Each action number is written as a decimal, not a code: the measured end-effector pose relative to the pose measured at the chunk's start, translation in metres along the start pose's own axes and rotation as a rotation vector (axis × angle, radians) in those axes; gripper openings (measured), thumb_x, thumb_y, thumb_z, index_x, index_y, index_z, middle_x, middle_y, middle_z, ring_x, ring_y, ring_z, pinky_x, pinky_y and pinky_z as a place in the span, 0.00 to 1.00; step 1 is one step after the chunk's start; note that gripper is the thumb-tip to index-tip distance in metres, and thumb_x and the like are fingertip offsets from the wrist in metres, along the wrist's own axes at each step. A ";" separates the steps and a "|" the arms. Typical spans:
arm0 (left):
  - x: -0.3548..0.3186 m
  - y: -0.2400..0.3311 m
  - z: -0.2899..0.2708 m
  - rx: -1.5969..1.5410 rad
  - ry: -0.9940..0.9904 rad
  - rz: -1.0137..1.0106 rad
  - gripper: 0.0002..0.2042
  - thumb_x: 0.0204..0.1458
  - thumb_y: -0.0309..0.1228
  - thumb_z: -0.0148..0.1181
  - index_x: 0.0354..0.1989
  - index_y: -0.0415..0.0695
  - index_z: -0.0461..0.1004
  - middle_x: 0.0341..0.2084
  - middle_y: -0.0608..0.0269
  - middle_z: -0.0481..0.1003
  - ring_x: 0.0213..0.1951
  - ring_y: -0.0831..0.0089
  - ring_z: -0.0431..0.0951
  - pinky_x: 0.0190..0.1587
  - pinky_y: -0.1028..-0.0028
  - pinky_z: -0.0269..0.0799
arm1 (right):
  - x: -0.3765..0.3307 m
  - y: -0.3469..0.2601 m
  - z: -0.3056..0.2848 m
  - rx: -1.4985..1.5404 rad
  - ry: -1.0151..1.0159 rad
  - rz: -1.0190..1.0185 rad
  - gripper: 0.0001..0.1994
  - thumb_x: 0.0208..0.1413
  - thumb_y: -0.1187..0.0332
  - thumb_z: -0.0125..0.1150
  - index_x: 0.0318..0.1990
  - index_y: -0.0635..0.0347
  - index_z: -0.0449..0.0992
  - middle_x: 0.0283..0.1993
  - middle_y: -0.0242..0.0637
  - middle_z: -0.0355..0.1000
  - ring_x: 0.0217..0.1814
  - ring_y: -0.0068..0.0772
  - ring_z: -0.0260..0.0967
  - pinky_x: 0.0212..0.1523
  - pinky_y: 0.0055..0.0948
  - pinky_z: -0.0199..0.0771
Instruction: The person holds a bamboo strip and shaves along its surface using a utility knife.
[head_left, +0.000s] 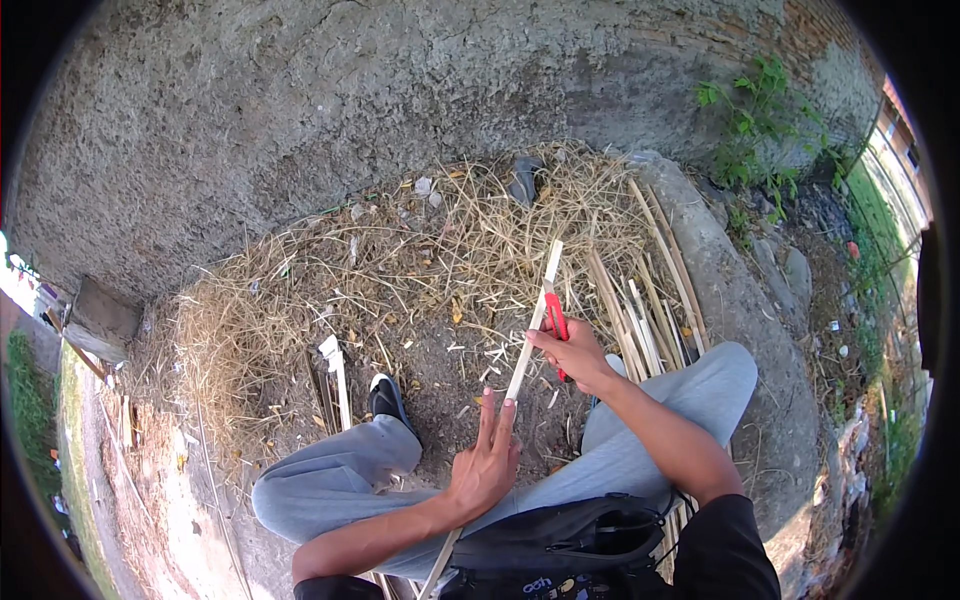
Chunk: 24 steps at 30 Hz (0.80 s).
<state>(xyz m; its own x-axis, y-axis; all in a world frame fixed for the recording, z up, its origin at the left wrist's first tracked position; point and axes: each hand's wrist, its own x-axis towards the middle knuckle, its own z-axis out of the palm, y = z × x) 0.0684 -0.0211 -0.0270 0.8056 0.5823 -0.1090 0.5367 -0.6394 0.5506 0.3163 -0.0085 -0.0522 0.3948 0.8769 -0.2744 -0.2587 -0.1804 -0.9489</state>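
Note:
A long pale bamboo or wood strip slants from my lap up and away over the ground. My left hand holds it lower down, two fingers stretched along it and the others curled; the thumb is hidden. Farther up, my right hand is closed round a red utility knife. The knife's blade lies at the strip near its far end, and my right thumb rests against the strip. Below my left hand the strip runs on past my leg to the lower edge.
Dry straw and shavings cover the ground before a rough wall. More strips lie to the right, beside a concrete edge. A black bag sits on my lap. A dark shoe shows at left.

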 end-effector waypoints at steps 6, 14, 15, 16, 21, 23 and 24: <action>0.012 -0.015 -0.029 -0.191 0.152 -0.105 0.29 0.63 0.37 0.58 0.68 0.38 0.58 0.58 0.44 0.74 0.36 0.56 0.84 0.36 0.59 0.79 | -0.003 0.000 -0.002 -0.062 0.027 0.024 0.10 0.60 0.65 0.69 0.36 0.59 0.75 0.24 0.23 0.68 0.20 0.12 0.58 0.20 0.18 0.56; 0.044 -0.089 -0.046 -0.086 0.047 -0.254 0.22 0.65 0.40 0.55 0.62 0.40 0.68 0.44 0.54 0.82 0.34 0.62 0.83 0.38 0.64 0.79 | -0.004 0.001 -0.007 -0.044 0.047 0.036 0.09 0.60 0.65 0.69 0.36 0.60 0.76 0.24 0.22 0.67 0.20 0.12 0.58 0.20 0.19 0.55; 0.049 -0.102 -0.044 -0.087 0.049 -0.254 0.22 0.65 0.40 0.55 0.62 0.40 0.68 0.44 0.54 0.82 0.34 0.62 0.83 0.38 0.64 0.79 | -0.005 0.000 -0.007 -0.041 0.052 0.038 0.09 0.60 0.65 0.69 0.37 0.60 0.76 0.24 0.22 0.67 0.20 0.12 0.58 0.20 0.19 0.55; 0.053 -0.112 -0.045 -0.428 -0.050 -0.391 0.22 0.67 0.41 0.54 0.63 0.40 0.68 0.45 0.54 0.81 0.38 0.62 0.82 0.40 0.62 0.80 | -0.005 -0.001 -0.005 -0.041 0.048 0.034 0.09 0.60 0.65 0.69 0.37 0.60 0.76 0.24 0.22 0.67 0.20 0.12 0.58 0.20 0.19 0.55; 0.061 -0.108 -0.055 -1.180 -0.080 -0.613 0.28 0.70 0.49 0.44 0.62 0.34 0.65 0.45 0.50 0.79 0.48 0.60 0.79 0.51 0.56 0.78 | -0.007 0.000 -0.011 -0.056 0.059 0.038 0.09 0.61 0.66 0.68 0.38 0.62 0.77 0.24 0.23 0.68 0.20 0.13 0.59 0.20 0.19 0.56; 0.059 -0.119 -0.051 -1.255 -0.056 -0.607 0.28 0.70 0.52 0.44 0.61 0.35 0.66 0.45 0.51 0.79 0.47 0.60 0.79 0.51 0.58 0.78 | -0.007 -0.001 -0.009 -0.048 0.063 0.034 0.10 0.60 0.65 0.69 0.36 0.61 0.76 0.23 0.23 0.67 0.20 0.13 0.57 0.20 0.21 0.55; 0.058 -0.119 -0.051 -1.332 -0.032 -0.606 0.29 0.69 0.54 0.44 0.59 0.36 0.68 0.45 0.52 0.79 0.46 0.61 0.79 0.50 0.59 0.77 | -0.008 -0.002 -0.008 -0.041 0.065 0.037 0.10 0.60 0.65 0.69 0.34 0.60 0.76 0.22 0.23 0.66 0.20 0.13 0.56 0.21 0.23 0.54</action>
<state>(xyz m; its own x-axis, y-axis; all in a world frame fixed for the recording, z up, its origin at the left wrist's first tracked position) 0.0385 0.1148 -0.0564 0.5600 0.5650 -0.6059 0.1789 0.6316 0.7543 0.3210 -0.0185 -0.0494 0.4425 0.8387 -0.3174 -0.2385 -0.2312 -0.9432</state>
